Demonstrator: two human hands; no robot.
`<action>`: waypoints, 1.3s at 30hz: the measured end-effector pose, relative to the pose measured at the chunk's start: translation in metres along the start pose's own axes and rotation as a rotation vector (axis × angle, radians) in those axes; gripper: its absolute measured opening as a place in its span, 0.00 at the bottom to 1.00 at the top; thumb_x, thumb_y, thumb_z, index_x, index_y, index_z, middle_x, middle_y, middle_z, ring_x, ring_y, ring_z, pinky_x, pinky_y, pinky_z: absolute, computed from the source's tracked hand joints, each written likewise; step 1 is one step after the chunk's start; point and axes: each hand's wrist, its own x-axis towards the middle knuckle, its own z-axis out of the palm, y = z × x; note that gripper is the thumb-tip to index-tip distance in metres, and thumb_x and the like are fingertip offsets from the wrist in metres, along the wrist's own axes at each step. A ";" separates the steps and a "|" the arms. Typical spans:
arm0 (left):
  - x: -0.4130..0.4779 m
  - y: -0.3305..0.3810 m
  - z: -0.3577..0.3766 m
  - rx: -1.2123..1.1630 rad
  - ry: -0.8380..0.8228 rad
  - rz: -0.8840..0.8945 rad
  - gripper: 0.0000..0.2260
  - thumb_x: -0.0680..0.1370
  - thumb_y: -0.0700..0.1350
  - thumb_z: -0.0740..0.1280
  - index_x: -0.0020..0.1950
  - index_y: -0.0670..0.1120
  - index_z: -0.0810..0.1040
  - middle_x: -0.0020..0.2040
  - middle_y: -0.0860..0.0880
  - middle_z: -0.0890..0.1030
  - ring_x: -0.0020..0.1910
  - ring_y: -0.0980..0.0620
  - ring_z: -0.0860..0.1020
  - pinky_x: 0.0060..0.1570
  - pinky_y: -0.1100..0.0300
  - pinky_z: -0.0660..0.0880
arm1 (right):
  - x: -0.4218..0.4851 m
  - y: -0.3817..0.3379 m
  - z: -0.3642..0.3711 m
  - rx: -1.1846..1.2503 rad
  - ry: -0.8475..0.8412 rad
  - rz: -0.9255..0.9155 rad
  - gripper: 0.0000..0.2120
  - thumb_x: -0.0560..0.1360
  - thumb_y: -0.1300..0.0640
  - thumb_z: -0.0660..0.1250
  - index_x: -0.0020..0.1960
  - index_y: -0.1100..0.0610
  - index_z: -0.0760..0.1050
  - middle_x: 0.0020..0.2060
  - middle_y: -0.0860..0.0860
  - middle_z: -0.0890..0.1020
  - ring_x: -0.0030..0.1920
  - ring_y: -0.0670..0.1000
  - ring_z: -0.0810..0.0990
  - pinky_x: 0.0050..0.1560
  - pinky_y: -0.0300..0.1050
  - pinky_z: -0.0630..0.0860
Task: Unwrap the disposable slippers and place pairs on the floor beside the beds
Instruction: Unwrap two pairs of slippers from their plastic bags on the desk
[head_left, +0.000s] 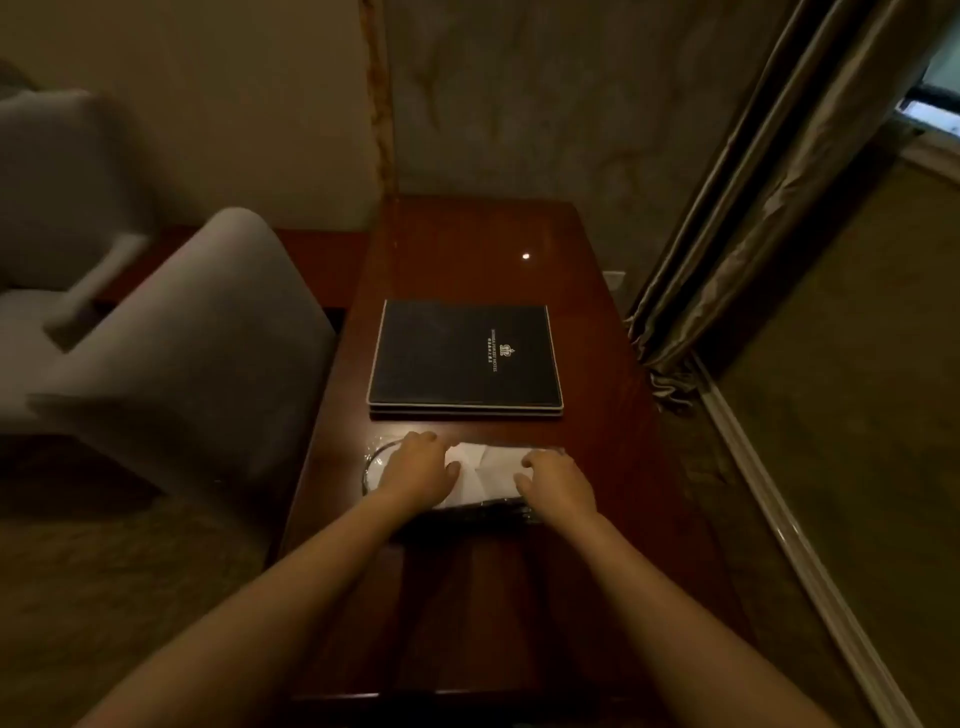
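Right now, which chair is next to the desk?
The front chair, beside the desk's left edge; the other chair stands farther back, by the wall.

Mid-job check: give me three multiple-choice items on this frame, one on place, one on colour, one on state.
1. Where is the black folder relative to the slipper packet? A) beyond it on the desk B) under it C) on the floor
2. The chair is which colour? A) red B) grey C) green
3. The slipper packet is: A) on a bed B) unwrapped C) in clear wrap, held by both hands
Answers: 1 A, it lies farther along the desk; 2 B, grey upholstery; 3 C, left hand and right hand hold it, plastic shows at its edges.
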 end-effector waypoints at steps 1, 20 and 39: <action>-0.001 0.000 0.004 0.039 -0.002 0.008 0.20 0.78 0.50 0.61 0.70 0.50 0.68 0.69 0.46 0.72 0.68 0.45 0.67 0.64 0.50 0.69 | -0.001 0.003 0.002 -0.045 0.021 0.022 0.16 0.76 0.52 0.62 0.61 0.57 0.74 0.60 0.55 0.76 0.60 0.54 0.74 0.56 0.48 0.76; 0.006 -0.018 0.038 0.291 -0.142 0.042 0.28 0.77 0.52 0.63 0.75 0.56 0.56 0.78 0.45 0.56 0.75 0.40 0.55 0.71 0.41 0.57 | 0.018 0.036 0.032 0.008 0.261 0.097 0.13 0.77 0.62 0.60 0.60 0.59 0.74 0.55 0.54 0.76 0.55 0.52 0.74 0.52 0.43 0.75; 0.003 -0.005 0.034 0.393 -0.196 0.030 0.35 0.73 0.64 0.62 0.76 0.53 0.55 0.78 0.42 0.55 0.75 0.39 0.56 0.71 0.41 0.60 | 0.020 0.055 0.028 -0.105 0.242 0.034 0.13 0.75 0.64 0.62 0.59 0.59 0.71 0.54 0.56 0.77 0.53 0.53 0.76 0.49 0.44 0.75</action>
